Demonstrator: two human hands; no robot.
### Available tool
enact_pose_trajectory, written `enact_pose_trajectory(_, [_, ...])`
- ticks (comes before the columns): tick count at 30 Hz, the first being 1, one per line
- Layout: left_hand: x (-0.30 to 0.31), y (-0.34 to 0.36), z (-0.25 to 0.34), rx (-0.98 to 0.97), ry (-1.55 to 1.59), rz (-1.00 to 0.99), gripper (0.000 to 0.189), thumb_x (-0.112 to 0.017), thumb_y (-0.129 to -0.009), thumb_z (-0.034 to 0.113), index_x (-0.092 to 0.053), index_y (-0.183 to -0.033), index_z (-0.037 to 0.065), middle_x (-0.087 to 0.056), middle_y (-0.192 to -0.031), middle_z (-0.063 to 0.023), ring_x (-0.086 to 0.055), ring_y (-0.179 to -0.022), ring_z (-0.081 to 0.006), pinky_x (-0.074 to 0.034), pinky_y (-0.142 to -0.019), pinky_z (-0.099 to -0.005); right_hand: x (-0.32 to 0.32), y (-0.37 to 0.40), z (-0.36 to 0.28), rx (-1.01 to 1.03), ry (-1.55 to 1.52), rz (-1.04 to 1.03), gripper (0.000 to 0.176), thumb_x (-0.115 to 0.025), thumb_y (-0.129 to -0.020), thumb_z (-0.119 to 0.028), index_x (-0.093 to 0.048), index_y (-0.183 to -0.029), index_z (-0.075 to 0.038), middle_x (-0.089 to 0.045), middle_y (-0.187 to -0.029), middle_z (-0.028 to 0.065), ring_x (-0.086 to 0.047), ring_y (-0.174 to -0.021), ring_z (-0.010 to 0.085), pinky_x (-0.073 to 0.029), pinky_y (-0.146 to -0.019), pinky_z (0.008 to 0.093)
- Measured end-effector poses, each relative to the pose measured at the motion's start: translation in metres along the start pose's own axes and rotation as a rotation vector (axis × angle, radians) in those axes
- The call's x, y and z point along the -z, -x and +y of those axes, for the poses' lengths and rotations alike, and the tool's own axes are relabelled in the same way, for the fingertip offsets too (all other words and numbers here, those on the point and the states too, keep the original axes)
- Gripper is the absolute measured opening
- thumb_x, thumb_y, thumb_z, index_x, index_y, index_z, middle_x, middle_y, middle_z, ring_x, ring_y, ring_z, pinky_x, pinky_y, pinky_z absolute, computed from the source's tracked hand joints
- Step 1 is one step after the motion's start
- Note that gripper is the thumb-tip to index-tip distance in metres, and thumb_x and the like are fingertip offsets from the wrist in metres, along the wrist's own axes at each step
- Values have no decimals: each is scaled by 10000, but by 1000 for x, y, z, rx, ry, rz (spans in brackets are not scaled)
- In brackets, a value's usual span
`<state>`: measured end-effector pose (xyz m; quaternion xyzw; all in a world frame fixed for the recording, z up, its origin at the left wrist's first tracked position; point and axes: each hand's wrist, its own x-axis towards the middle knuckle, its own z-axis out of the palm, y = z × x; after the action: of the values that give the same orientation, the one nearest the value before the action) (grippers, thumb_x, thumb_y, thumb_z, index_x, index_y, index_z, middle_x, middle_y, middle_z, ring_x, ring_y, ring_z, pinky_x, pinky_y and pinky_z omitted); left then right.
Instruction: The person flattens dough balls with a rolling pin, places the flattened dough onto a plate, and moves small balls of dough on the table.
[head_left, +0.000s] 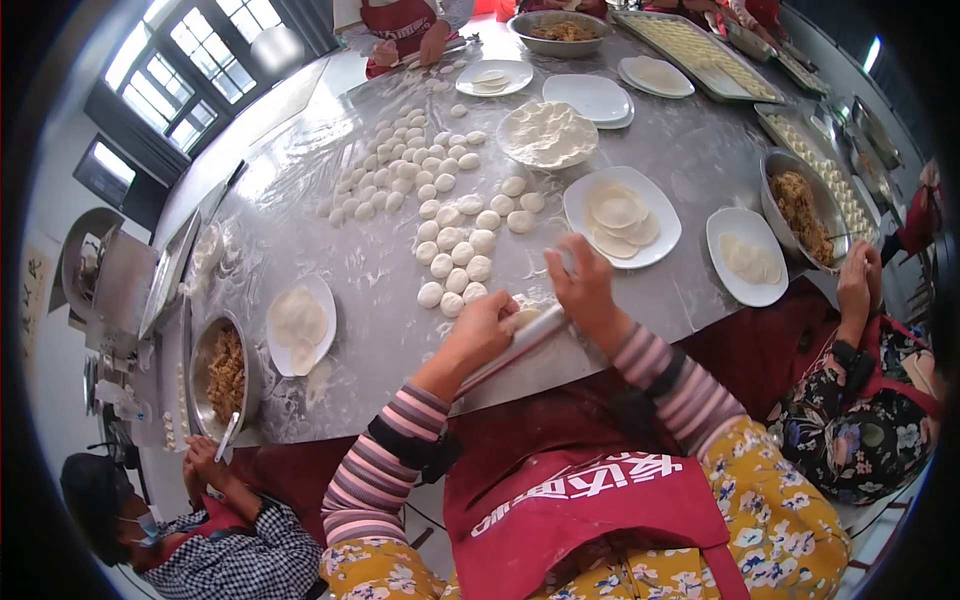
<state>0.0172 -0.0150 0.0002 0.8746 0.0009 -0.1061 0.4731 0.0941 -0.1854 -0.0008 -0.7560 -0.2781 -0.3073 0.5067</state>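
Note:
My left hand (482, 330) is closed, its fingertips pinching the edge of a small dough wrapper (526, 317) at the table's near side. A pale rolling pin (538, 332) lies slantwise in front of me, somewhat blurred. My right hand (585, 285), also smeared by motion, has curled fingers and its palm on the far end of that pin. Just beyond my left hand are several floured dough pieces (460, 255), round and flattened. A white plate (655, 255) with a stack of rolled wrappers (620, 215) stands beyond my right hand.
A bowl of flour (548, 135) stands ahead, near white plates (588, 97). Filling bowls (228, 370) (805, 215) flank me, with wrapper plates (300, 325) (748, 258) beside them. Trays of dumplings (700, 55) sit far right. Co-workers (215, 520) (860, 400) sit on both sides; another person (400, 30) works opposite.

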Motion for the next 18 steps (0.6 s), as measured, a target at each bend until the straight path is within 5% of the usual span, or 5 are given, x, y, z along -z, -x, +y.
enact_pose_trajectory(4, [8, -8, -2, 83, -96, 79, 113, -611, -839, 90, -606, -865, -20, -595, -731, -46, -525, -685, -108, -440, -614, -283, -12, -13, 4, 56, -119, 27, 173, -650, -807, -34, -521, -921, -46, -573, -722, 155, -567, -627, 377, -437, -536, 407])
enact_pose_trajectory(7, [7, -3, -2, 81, -102, 77, 146, -610, -795, 102, -633, -888, -8, -650, -792, -174, -627, -745, -276, -476, -687, -367, 25, 18, -6, -29, -99, -12, 191, -663, -800, -26, -522, -929, -33, -581, -728, 152, -584, -625, 361, -456, -537, 391])
enact_pose_trajectory(14, [0, -2, 17, 126, -211, 40, 136, -634, -786, 120, -613, -852, 2, -643, -784, -166, -625, -754, -283, -472, -677, -384, 65, 44, -28, -112, -185, -63, 205, -675, -797, -25, -524, -935, -24, -589, -746, 153, -599, -631, 348, -474, -541, 374])
enact_pose_trajectory(16, [-4, -2, 26, 48, -490, -33, 149, -661, -788, 112, -569, -834, 4, -608, -745, -107, -587, -676, -176, -461, -622, -313, 61, 44, -22, -90, -183, -11, 211, -672, -799, -28, -517, -942, -28, -588, -757, 154, -598, -636, 352, -474, -539, 382])
enact_pose_trajectory(18, [-6, -11, 26, -56, -414, -21, 151, -658, -795, 106, -556, -846, 7, -601, -746, -85, -577, -673, -161, -456, -612, -308, 61, 44, -19, -44, -226, -63, 217, -667, -801, -28, -508, -949, -34, -588, -773, 152, -594, -639, 359, -472, -536, 388])
